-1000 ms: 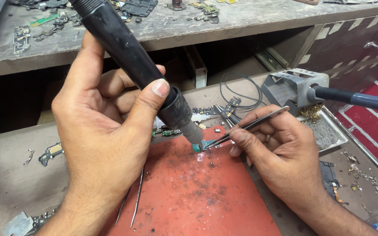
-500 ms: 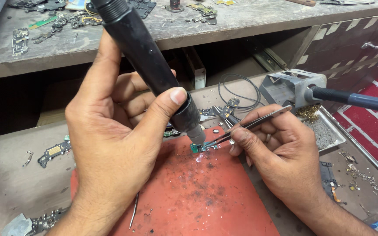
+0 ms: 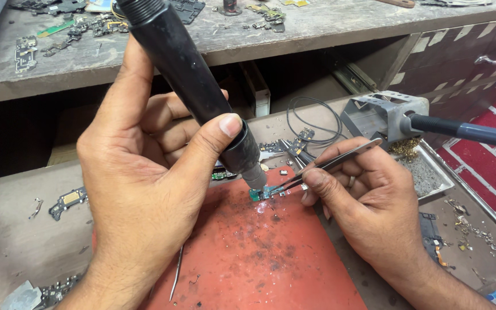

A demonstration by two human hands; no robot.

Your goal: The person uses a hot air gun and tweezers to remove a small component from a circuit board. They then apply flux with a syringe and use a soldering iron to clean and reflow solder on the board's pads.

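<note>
My left hand (image 3: 144,189) grips a thick black hot-air wand (image 3: 193,86), its metal nozzle pointing down at a tiny green circuit piece (image 3: 258,196) on a red work mat (image 3: 259,258). My right hand (image 3: 368,206) pinches metal tweezers (image 3: 331,165) whose tips touch that small piece from the right. The nozzle tip hovers just above the piece, almost touching it. A ring sits on one finger of my right hand.
A soldering iron with a blue handle (image 3: 466,132) rests in a grey metal stand (image 3: 383,115) at the right, over a metal tray (image 3: 426,172). A second pair of tweezers (image 3: 176,272) lies on the mat. Loose circuit parts (image 3: 70,199) and black wire (image 3: 311,117) lie around; a cluttered shelf (image 3: 317,28) runs behind.
My left hand and the wand have shifted slightly right and nearer to the camera. The nozzle stays over the small piece, and my right hand keeps the tweezers in place.
</note>
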